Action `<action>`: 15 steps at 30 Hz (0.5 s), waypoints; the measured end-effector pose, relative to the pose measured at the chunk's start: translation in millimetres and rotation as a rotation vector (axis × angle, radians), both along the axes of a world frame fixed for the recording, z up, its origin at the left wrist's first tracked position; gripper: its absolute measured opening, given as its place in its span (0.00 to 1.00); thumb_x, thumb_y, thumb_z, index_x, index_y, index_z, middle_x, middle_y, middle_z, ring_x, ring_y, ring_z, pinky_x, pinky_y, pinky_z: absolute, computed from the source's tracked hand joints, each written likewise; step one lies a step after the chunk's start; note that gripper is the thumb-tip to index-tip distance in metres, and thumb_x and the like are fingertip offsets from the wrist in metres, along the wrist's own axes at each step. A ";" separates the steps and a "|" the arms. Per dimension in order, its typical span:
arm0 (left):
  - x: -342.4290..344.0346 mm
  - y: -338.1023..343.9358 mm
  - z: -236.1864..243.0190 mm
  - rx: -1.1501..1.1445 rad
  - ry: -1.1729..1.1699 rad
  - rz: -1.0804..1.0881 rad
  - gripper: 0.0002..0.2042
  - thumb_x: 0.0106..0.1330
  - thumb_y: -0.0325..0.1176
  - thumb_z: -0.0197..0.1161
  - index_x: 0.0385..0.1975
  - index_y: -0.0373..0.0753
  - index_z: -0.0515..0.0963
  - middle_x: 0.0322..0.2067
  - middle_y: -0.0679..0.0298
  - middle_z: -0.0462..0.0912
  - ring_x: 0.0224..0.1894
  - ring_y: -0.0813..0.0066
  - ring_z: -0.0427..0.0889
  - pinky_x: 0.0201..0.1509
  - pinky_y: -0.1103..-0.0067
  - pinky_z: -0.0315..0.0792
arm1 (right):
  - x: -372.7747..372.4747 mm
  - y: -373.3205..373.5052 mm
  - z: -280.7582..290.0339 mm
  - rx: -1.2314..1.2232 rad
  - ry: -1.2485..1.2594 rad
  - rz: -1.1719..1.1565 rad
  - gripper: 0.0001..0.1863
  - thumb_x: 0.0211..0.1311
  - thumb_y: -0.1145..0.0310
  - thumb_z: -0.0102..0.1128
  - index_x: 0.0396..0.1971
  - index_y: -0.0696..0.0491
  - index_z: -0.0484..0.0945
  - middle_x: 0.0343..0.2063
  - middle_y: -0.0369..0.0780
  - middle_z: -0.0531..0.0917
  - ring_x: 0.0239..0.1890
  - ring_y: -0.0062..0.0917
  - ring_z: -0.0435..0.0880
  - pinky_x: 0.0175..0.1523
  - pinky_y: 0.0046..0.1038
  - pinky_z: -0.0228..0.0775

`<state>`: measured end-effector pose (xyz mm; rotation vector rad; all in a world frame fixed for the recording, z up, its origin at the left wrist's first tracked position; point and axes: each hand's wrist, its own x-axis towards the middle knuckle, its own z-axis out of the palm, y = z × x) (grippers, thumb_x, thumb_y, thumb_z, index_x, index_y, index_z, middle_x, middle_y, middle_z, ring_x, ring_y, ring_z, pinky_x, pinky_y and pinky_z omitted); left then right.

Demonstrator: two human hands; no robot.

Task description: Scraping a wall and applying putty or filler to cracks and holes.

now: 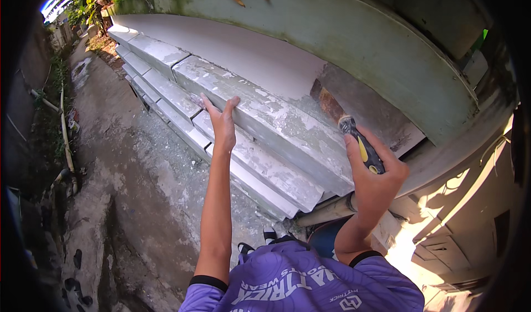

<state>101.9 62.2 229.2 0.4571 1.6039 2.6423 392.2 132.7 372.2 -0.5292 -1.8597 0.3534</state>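
Note:
My left hand [220,118] rests with its fingers spread on the front edge of an upper ledge in a stack of stepped grey ledges [168,116], whose surfaces show flaking white paint. My right hand [376,163] grips the black and yellow handle of a scraper [360,145], with my thumb along the handle. Its rusty, stained blade [331,103] lies against a flat back panel [232,46] above the ledges, where pale white meets a bare, darker grey patch.
A curved, weathered green band [359,63] runs above the panel. A narrow concrete path [102,146] lies left, with a pipe [67,135] and weeds along a dark wall. My sandalled feet are below the ledges. A sunlit wall [442,223] with pipes is at right.

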 end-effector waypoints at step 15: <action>0.8 2.3 1.6 0.025 -0.016 -0.031 0.58 0.54 0.40 0.71 0.73 0.33 0.30 0.72 0.41 0.38 0.74 0.55 0.45 0.75 0.71 0.41 | -23.5 12.1 5.8 -0.057 -0.007 0.012 0.10 0.51 0.72 0.73 0.34 0.57 0.86 0.20 0.43 0.84 0.21 0.15 0.80 0.30 0.20 0.70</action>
